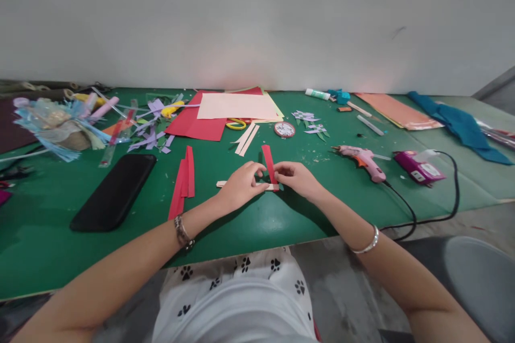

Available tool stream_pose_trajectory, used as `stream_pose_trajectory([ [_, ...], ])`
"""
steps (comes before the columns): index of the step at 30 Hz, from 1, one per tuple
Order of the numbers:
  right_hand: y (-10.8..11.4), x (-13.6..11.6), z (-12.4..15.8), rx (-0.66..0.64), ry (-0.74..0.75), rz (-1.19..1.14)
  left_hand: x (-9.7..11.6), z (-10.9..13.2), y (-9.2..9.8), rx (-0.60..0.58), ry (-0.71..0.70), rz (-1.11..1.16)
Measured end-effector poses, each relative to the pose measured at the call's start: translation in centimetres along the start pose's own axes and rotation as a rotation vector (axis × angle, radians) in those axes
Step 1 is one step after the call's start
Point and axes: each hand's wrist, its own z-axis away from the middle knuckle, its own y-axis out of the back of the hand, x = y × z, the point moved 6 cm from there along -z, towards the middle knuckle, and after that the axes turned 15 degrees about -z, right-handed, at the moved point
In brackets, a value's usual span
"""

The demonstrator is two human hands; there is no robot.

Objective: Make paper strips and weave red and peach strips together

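Near the front middle of the green table, a cream paper strip (221,184) lies crosswise under my left hand (242,186), whose thumb and fingers are curved around its right part. A red paper strip (267,158) crosses that strip at its right end and points away from me. My right hand (296,178) pinches the red strip's right edge near the crossing. More red strips (185,177) lie to the left, beside my left forearm. Several cream strips (247,139) rest farther back, in front of the paper sheets.
A black phone (115,192) lies at the left. Behind it are a ruler (119,134) and purple paper scraps (150,136). Paper sheets (237,106) and yellow scissors (236,124) are at the back. A pink glue gun (364,161) with its cord is at the right.
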Motion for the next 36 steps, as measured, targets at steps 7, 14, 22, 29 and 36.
stream_pose_trajectory([
  [7, -0.2, 0.1, 0.7, -0.086, 0.09, 0.007, 0.4, -0.3, -0.9, 0.013, -0.004, -0.043],
  [14, -1.8, -2.1, 1.2, -0.382, 0.254, 0.411, 1.0, -0.2, -1.3, -0.024, -0.03, -0.241],
  [22, -2.2, -5.7, -6.7, -0.438, 0.296, 0.57, 1.0, -0.2, -1.5, 0.006, -0.004, -0.155],
  [29, -4.1, -5.4, -14.0, -0.335, 0.432, 1.087, 1.0, -0.2, -2.1, 0.004, -0.047, -0.208],
  [36, -3.8, -5.6, -14.9, -0.208, 0.456, 1.103, 1.2, -0.2, -2.0, -0.003, -0.059, -0.115],
])
